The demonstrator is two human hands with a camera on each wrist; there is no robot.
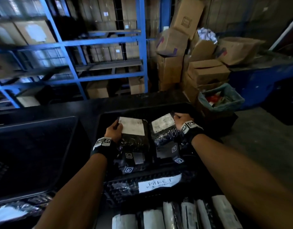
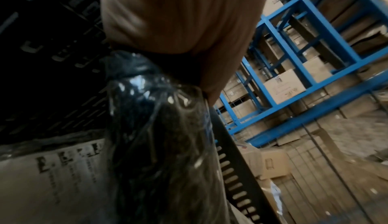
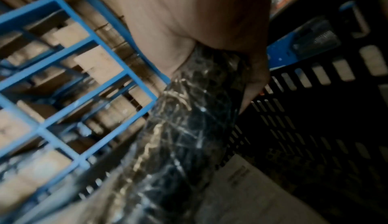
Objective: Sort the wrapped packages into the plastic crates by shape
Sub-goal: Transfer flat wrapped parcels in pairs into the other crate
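Two flat packages in black wrap with white labels hang over a black slotted plastic crate (image 1: 142,184) that bears a handwritten paper tag. My left hand (image 1: 113,129) grips the left package (image 1: 134,139) by its far left corner. My right hand (image 1: 181,118) grips the right package (image 1: 164,133) at its far right corner. In the left wrist view the shiny black package (image 2: 159,136) runs down from my palm, with another labelled package (image 2: 48,177) lying below it. In the right wrist view my fingers (image 3: 256,81) curl round the wrapped package (image 3: 189,119) above the crate wall (image 3: 315,111).
A second dark crate (image 1: 31,154) stands to the left. Several roll-shaped packages (image 1: 175,214) with white labels lie along the near edge. Blue shelving (image 1: 73,43) with cardboard boxes fills the back, stacked cartons (image 1: 197,63) and a lined bin (image 1: 220,100) stand at right.
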